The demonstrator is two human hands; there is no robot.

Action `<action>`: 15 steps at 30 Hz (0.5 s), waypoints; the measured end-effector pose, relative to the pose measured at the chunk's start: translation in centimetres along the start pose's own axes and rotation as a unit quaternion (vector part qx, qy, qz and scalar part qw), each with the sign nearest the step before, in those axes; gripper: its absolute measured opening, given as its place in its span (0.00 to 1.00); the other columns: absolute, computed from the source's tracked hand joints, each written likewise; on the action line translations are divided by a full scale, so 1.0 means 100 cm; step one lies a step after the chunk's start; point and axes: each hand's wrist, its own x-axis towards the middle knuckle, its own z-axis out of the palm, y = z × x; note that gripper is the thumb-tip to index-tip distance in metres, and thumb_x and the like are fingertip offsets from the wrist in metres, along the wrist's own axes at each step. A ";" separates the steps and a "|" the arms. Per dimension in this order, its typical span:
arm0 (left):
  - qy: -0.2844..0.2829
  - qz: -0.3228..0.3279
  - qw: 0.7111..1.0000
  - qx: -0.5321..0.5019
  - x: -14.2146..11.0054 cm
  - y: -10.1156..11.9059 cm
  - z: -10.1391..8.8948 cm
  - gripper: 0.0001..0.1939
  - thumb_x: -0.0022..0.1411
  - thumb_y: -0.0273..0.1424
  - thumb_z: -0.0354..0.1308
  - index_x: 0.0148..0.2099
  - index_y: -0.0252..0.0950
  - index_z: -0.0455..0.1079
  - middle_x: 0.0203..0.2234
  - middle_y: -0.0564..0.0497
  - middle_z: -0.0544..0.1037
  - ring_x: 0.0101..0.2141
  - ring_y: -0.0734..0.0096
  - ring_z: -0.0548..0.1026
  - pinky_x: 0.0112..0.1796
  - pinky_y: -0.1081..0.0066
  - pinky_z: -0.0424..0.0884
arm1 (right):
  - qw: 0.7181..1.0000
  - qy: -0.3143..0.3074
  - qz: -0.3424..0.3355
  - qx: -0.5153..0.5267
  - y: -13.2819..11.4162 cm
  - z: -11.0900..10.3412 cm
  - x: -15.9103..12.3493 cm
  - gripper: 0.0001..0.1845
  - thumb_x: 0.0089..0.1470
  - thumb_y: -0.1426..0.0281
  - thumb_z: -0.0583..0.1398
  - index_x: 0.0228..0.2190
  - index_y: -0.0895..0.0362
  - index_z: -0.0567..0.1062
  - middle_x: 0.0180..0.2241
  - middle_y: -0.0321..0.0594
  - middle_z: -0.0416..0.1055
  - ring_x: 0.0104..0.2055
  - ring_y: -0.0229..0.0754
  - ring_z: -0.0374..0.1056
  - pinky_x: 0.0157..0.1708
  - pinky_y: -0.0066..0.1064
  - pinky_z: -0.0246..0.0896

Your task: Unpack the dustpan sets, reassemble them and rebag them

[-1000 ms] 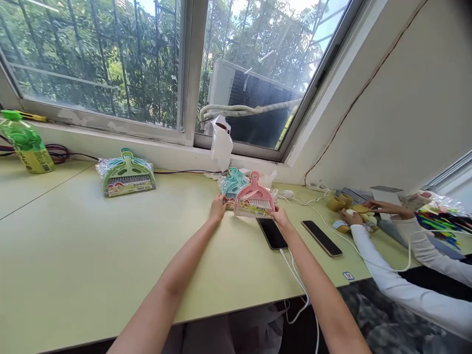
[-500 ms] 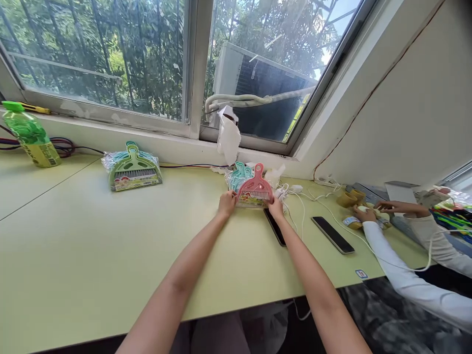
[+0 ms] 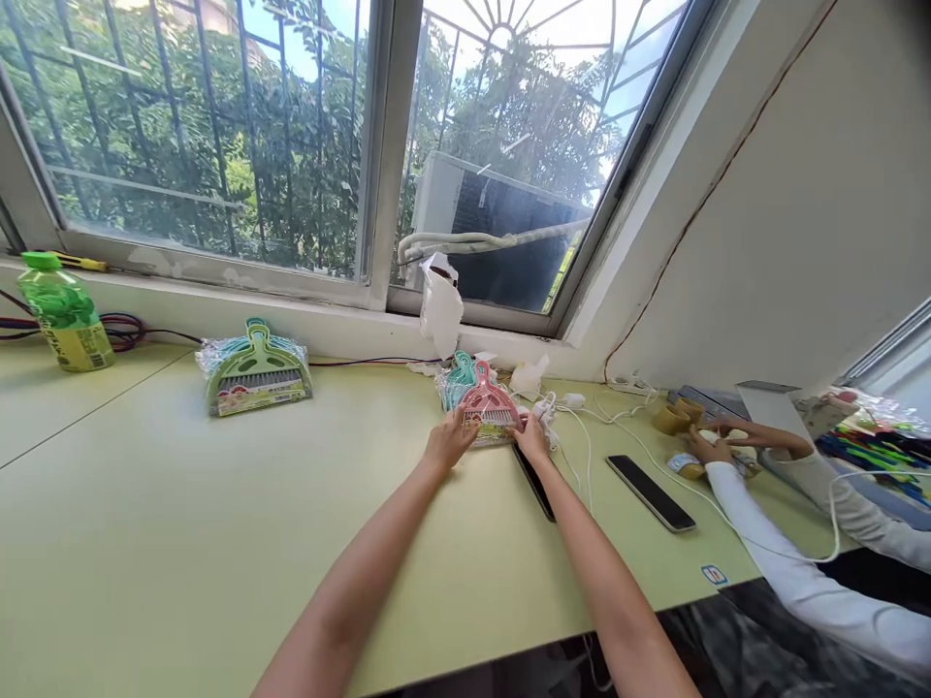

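Note:
A pink dustpan and brush set (image 3: 486, 399) in clear wrap stands upright at the front of a stack of turquoise sets (image 3: 458, 373) by the window wall. My left hand (image 3: 449, 439) grips its left lower edge, thumb over the front of the wrap. On its right lower corner, my right hand (image 3: 532, 433) is closed. Part of a black phone (image 3: 536, 485) shows beneath my right wrist. Farther left, a green dustpan and brush set (image 3: 260, 373) leans in front of another wrapped stack.
A green bottle (image 3: 67, 315) stands at far left by coiled cables. White cords (image 3: 582, 436) and a second phone (image 3: 650, 492) lie to the right. Beyond them, another person's hands (image 3: 717, 444) work near tape rolls (image 3: 676, 417). Torn white paper (image 3: 440, 310) hangs at the window.
The view has tilted up, so everything sits lower in the picture. My left hand has shifted inward over the front of the pink set; my right hand stays at its corner.

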 end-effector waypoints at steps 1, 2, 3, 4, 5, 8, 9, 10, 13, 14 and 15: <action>0.001 0.010 1.000 0.017 -0.001 0.000 0.000 0.29 0.65 0.47 0.50 0.62 0.39 0.53 0.43 0.43 0.72 0.42 0.58 0.73 0.39 0.67 0.66 | 1.000 -0.007 0.000 0.007 0.000 -0.001 0.002 0.22 0.48 0.64 0.62 0.45 0.58 0.68 0.47 0.48 0.70 0.50 0.50 0.66 0.45 0.36 0.59; 0.002 0.020 0.999 0.035 -0.002 0.000 0.000 0.31 0.63 0.47 0.52 0.63 0.38 0.53 0.43 0.42 0.72 0.43 0.57 0.73 0.40 0.66 0.66 | 1.000 -0.010 -0.002 0.016 0.000 -0.001 0.003 0.22 0.48 0.64 0.62 0.45 0.58 0.69 0.46 0.48 0.71 0.49 0.49 0.67 0.45 0.35 0.59; 0.000 0.028 0.998 0.052 -0.002 0.000 0.000 0.33 0.62 0.47 0.53 0.63 0.38 0.53 0.43 0.41 0.71 0.42 0.56 0.72 0.41 0.65 0.66 | 1.000 -0.008 -0.005 0.024 0.000 -0.001 0.004 0.22 0.48 0.64 0.62 0.45 0.58 0.69 0.45 0.47 0.72 0.48 0.48 0.67 0.44 0.35 0.60; -0.003 0.033 0.997 0.065 -0.003 0.001 -0.001 0.33 0.61 0.46 0.54 0.63 0.37 0.53 0.43 0.41 0.71 0.42 0.56 0.72 0.40 0.65 0.66 | 1.000 -0.003 -0.008 0.029 -0.001 0.000 0.004 0.22 0.48 0.65 0.62 0.45 0.58 0.69 0.45 0.47 0.72 0.48 0.48 0.68 0.44 0.34 0.60; -0.006 0.035 0.997 0.073 -0.004 0.001 -0.001 0.33 0.62 0.46 0.54 0.63 0.37 0.53 0.43 0.40 0.71 0.41 0.56 0.72 0.39 0.65 0.66 | 0.999 0.000 -0.010 0.030 -0.002 0.001 0.004 0.22 0.49 0.65 0.62 0.46 0.58 0.70 0.46 0.47 0.72 0.48 0.48 0.68 0.44 0.34 0.60; -0.015 0.037 0.995 0.088 -0.005 0.001 -0.003 0.33 0.61 0.48 0.52 0.64 0.38 0.53 0.43 0.41 0.70 0.41 0.56 0.71 0.37 0.65 0.66 | 1.000 0.006 -0.001 0.026 -0.006 0.004 0.004 0.21 0.49 0.66 0.61 0.46 0.58 0.70 0.46 0.49 0.73 0.48 0.50 0.69 0.42 0.35 0.61; -0.016 0.039 0.994 0.098 -0.005 0.001 -0.002 0.34 0.61 0.48 0.53 0.64 0.39 0.53 0.44 0.41 0.70 0.41 0.56 0.71 0.37 0.65 0.66 | 1.000 0.010 0.002 0.027 -0.008 0.005 0.003 0.21 0.49 0.66 0.62 0.46 0.58 0.71 0.45 0.49 0.73 0.47 0.50 0.69 0.41 0.35 0.61; -0.015 0.039 0.993 0.114 -0.005 0.002 -0.002 0.35 0.60 0.47 0.54 0.65 0.40 0.52 0.45 0.41 0.70 0.41 0.56 0.71 0.37 0.65 0.66 | 0.999 0.014 0.002 0.030 -0.009 0.007 0.003 0.21 0.48 0.67 0.62 0.46 0.58 0.71 0.45 0.49 0.74 0.47 0.51 0.70 0.41 0.35 0.62; -0.002 0.027 0.984 0.176 -0.005 0.003 0.003 0.33 0.61 0.36 0.54 0.67 0.39 0.50 0.46 0.40 0.70 0.40 0.58 0.71 0.38 0.64 0.65 | 0.998 0.034 -0.014 0.042 -0.012 0.012 0.001 0.20 0.48 0.68 0.62 0.44 0.58 0.71 0.43 0.49 0.75 0.47 0.50 0.70 0.43 0.35 0.62; 0.004 0.021 0.981 0.190 -0.005 0.004 0.005 0.32 0.62 0.33 0.53 0.67 0.38 0.50 0.45 0.40 0.70 0.39 0.59 0.72 0.39 0.64 0.65 | 0.998 0.040 -0.021 0.041 -0.012 0.013 0.000 0.19 0.48 0.68 0.61 0.44 0.58 0.71 0.43 0.48 0.74 0.47 0.50 0.70 0.43 0.35 0.62; 0.007 0.015 0.980 0.200 -0.005 0.005 0.006 0.32 0.62 0.30 0.51 0.67 0.38 0.51 0.44 0.41 0.71 0.38 0.60 0.72 0.39 0.63 0.64 | 0.998 0.043 -0.025 0.039 -0.013 0.013 -0.001 0.19 0.49 0.67 0.61 0.44 0.58 0.71 0.43 0.49 0.74 0.47 0.51 0.70 0.44 0.36 0.62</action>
